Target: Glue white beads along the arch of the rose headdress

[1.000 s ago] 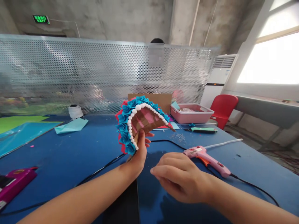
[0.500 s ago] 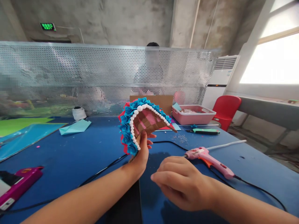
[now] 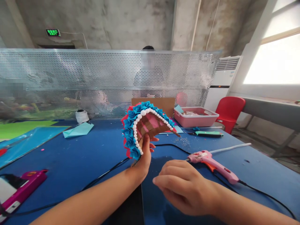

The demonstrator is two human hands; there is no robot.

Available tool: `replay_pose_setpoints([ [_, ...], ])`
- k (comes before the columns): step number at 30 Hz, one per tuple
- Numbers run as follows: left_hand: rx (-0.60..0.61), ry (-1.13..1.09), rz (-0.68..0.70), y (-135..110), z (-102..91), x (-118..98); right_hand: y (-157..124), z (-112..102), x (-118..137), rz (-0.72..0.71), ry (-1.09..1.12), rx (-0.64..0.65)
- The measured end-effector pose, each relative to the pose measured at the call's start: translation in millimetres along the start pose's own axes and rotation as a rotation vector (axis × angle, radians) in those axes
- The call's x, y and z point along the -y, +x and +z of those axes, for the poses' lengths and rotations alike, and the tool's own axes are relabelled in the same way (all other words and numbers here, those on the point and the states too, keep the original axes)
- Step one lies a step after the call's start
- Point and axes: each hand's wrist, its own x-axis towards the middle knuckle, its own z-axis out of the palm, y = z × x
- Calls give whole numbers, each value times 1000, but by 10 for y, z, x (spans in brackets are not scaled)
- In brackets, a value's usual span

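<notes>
My left hand (image 3: 145, 156) grips a curved cardboard piece (image 3: 152, 124) by its lower edge, thumb on the inner face. Blue paper flowers (image 3: 129, 123) run along its outer rim, with red petals behind them. A row of white beads (image 3: 135, 131) follows the inner edge, one bead larger than the rest. Pink strips show on the brown inside. My right hand (image 3: 185, 186) is held closed above the table, fingers curled together; whatever may be inside is hidden. Just beyond it lies a pink glue gun (image 3: 215, 165), with a clear glue stick (image 3: 232, 147) behind it.
A green utility knife (image 3: 208, 134) and a pink basket (image 3: 197, 118) stand toward the back right. At left are a purple power strip (image 3: 25, 190), folded light-blue paper (image 3: 78, 130) and a white wrapped roll (image 3: 82, 117). Black cables cross the blue table (image 3: 100, 156). A person sits behind the perforated screen (image 3: 105, 72).
The whole view has shifted slightly, so things sit a little lower and further right. Both hands keep nearly the same pose, the left still holding the cardboard piece.
</notes>
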Motion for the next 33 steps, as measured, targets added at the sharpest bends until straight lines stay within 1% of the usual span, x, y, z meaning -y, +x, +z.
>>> replay_pose_setpoints([
  [9,-5,18,22,4,-1,6,3,-1,-5,-16,-7,-16],
  [13,-19,8,16,1,0,11,3,-7,13,-29,-5,0],
  [15,-19,3,8,5,-2,10,10,-32,7,-44,-18,21],
  [17,-27,-8,5,12,-2,11,23,-92,-39,-21,-69,96],
  [18,-33,-13,4,16,0,12,30,-137,-86,35,-115,163],
  [19,-43,-17,5,20,2,13,36,-190,-154,129,-173,246],
  [21,-58,-15,3,25,7,15,41,-305,-353,427,-316,436],
  [22,-62,-13,0,26,10,16,39,-358,-480,596,-388,537],
  [23,-63,-13,-6,26,11,16,35,-402,-621,734,-451,645],
  [24,-64,-16,-11,26,12,16,30,-434,-769,788,-476,681],
  [27,-64,-34,-13,26,12,20,14,-434,-1198,856,-515,689],
  [30,-65,-37,-10,27,12,31,-10,-306,-1521,890,-504,700],
  [33,-54,-28,-15,29,5,50,-63,-125,-1715,896,-452,705],
])
